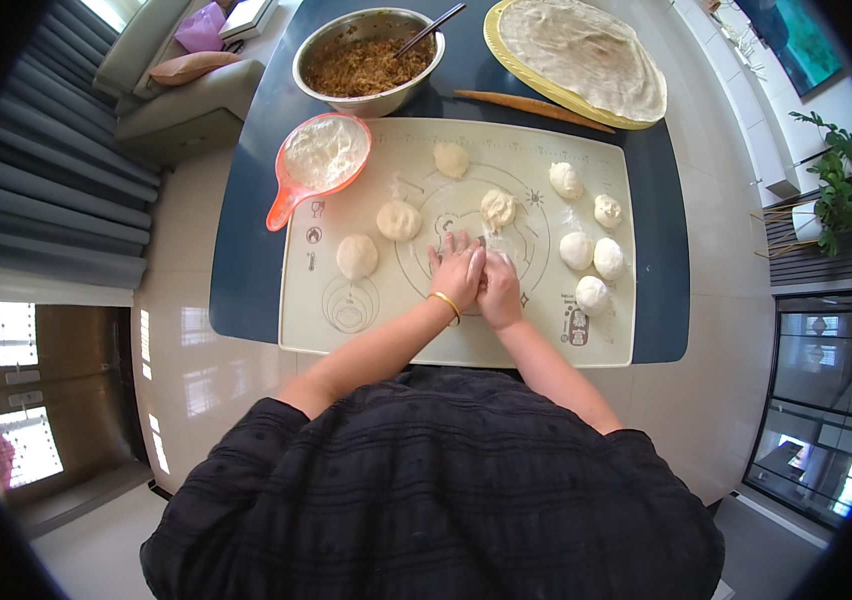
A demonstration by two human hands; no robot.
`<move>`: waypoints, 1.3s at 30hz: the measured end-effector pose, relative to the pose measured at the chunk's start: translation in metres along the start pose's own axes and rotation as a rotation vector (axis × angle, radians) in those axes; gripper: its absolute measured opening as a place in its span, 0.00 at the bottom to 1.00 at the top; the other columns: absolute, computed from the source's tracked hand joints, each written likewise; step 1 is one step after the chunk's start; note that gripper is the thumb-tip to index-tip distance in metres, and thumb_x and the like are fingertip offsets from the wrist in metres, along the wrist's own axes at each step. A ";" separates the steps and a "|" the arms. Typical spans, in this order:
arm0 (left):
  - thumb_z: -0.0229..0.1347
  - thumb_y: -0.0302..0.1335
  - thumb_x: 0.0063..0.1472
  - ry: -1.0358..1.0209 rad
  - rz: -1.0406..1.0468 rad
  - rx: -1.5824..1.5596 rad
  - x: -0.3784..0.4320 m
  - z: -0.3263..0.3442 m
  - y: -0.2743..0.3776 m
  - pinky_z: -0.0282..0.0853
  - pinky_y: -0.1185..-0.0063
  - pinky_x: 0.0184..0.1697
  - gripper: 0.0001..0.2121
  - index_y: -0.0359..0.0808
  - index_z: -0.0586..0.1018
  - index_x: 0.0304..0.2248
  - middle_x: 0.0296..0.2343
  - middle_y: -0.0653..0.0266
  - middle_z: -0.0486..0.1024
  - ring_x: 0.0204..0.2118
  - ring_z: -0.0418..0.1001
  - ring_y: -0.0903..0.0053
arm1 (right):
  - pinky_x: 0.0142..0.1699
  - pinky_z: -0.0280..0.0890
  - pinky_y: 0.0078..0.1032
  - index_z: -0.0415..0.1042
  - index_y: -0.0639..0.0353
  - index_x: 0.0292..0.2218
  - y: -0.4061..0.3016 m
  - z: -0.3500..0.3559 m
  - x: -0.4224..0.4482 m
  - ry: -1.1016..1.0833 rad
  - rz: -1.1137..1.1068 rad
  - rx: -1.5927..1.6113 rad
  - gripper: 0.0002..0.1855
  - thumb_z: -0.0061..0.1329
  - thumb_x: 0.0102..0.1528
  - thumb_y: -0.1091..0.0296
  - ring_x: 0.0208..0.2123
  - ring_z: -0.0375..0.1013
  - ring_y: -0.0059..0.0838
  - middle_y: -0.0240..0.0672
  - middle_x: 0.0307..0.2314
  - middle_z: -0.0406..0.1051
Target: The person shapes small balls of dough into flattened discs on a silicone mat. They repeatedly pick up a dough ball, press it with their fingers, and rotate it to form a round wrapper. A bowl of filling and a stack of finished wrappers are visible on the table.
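On the pale printed kneading mat (426,330), my left hand (458,271) lies palm down with its fingers spread, a gold bangle (447,306) on its wrist. Pressed against its side is my right hand (499,291), its fingers curled. Whatever lies under or between the hands is hidden. A lumpy dough piece (499,208) sits just beyond my fingertips. To the left are two flattened round dough pieces, one nearer (357,256) and one farther (399,220); another dough piece (451,160) lies at the back. Several dough balls (577,250) are grouped at the mat's right side.
An orange-red handled scoop (279,210) of flour (326,154) overlaps the mat's back left corner. Behind it stands a steel bowl (369,107) of brown filling with a utensil (430,30). A wooden rolling pin (535,109) lies beside a yellow round tray (523,67) bearing thin flatbread sheets (583,56).
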State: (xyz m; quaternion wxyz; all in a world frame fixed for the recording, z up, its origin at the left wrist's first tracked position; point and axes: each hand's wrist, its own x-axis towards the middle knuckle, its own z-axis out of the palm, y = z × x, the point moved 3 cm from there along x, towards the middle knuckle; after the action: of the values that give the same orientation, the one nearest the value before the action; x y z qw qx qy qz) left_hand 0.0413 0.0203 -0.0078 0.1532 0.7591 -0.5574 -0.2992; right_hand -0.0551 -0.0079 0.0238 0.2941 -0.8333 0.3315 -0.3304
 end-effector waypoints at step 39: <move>0.36 0.40 0.61 0.223 0.048 -0.054 0.017 -0.010 0.002 0.31 0.56 0.58 0.25 0.37 0.57 0.55 0.55 0.55 0.53 0.59 0.44 0.56 | 0.40 0.64 0.30 0.66 0.65 0.31 0.021 0.006 -0.013 0.055 0.205 0.274 0.11 0.44 0.42 0.83 0.34 0.68 0.44 0.43 0.36 0.66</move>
State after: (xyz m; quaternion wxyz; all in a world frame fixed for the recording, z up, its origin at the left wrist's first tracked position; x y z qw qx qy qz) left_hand 0.0489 0.0029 -0.0035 0.2419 0.7697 -0.5466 -0.2242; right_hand -0.0656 -0.0092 0.0002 0.4281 -0.7379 0.3746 -0.3633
